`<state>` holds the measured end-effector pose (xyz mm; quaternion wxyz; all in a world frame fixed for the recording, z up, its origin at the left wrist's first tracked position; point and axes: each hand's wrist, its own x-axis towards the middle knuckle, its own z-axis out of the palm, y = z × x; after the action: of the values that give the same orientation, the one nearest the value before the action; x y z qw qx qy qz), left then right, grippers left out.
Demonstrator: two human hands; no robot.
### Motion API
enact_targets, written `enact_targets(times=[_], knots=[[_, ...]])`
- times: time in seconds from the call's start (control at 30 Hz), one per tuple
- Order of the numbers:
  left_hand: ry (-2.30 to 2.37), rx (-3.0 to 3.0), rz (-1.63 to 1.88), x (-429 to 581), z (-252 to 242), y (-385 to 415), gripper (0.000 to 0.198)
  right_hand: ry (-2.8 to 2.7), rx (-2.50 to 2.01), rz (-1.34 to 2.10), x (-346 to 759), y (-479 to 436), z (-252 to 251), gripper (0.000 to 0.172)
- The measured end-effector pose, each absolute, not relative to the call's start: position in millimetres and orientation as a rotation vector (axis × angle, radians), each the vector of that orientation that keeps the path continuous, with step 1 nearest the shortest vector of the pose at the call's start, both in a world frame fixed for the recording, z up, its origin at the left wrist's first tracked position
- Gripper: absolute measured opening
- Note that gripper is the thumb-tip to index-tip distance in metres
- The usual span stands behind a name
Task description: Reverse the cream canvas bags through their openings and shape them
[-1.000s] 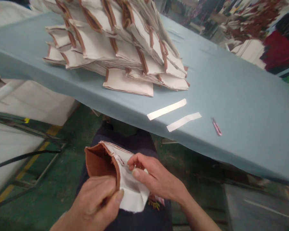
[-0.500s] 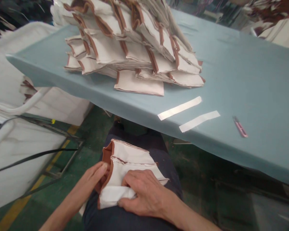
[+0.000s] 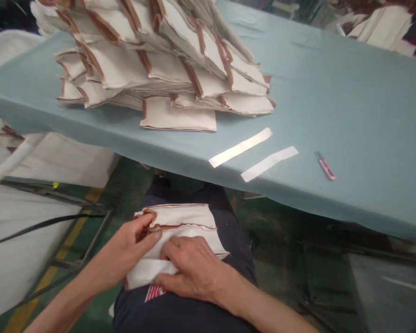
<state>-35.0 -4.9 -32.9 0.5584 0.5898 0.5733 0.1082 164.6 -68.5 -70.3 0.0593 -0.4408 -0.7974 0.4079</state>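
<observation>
A white fabric piece [image 3: 185, 215] with brown-bound edges, folded and seamed like a small pouch, lies across my lap. My left hand [image 3: 131, 243] pinches its brown-edged left end between thumb and fingers. Resting on top of the cloth, my right hand [image 3: 197, 268] has its fingers curled and its thumb at the near edge, gripping it. A white strip [image 3: 156, 267] runs along the near side and passes under the right hand, so its far end is hidden. Below that edge shows a small red-and-white print [image 3: 155, 292].
On the blue-covered table [image 3: 350, 125] stands a large stack of similar brown-edged fabric pieces [image 3: 125, 67]. Two loose white strips [image 3: 241, 148] lie near its front edge, with pink thread snips [image 3: 326, 167] to their right. White cloth-sided carts [image 3: 65, 157] with metal frames stand at the left.
My left hand has moved from inside the brown-lined opening to pinching its upper edge, closing the opening. The right hand keeps its hold. The view has shifted slightly right.
</observation>
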Motion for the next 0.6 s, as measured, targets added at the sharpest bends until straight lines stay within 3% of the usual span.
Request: enact_targets(times=[0.13, 0.27, 0.53, 0.6], knots=[[1.481, 1.659, 0.285, -42.0, -17.0, 3.6, 0.044, -2.344, -1.339, 1.180, 142.2, -49.4, -69.3, 0.033], [1.414, 1.901, 0.302, -52.7, 15.2, 20.3, 0.029, -2.210, -1.244, 1.152, 126.9, -46.1, -61.9, 0.032], [1.149, 2.314, 0.329, -69.2, 80.4, 49.3, 0.018, -1.887, -0.973, 0.888, 156.8, -49.3, -17.9, 0.008], [1.050, 2.335, 0.270, -70.7, 83.9, 46.7, 0.021, -1.758, -0.937, 0.754, 165.1, -40.4, -3.7, 0.013]])
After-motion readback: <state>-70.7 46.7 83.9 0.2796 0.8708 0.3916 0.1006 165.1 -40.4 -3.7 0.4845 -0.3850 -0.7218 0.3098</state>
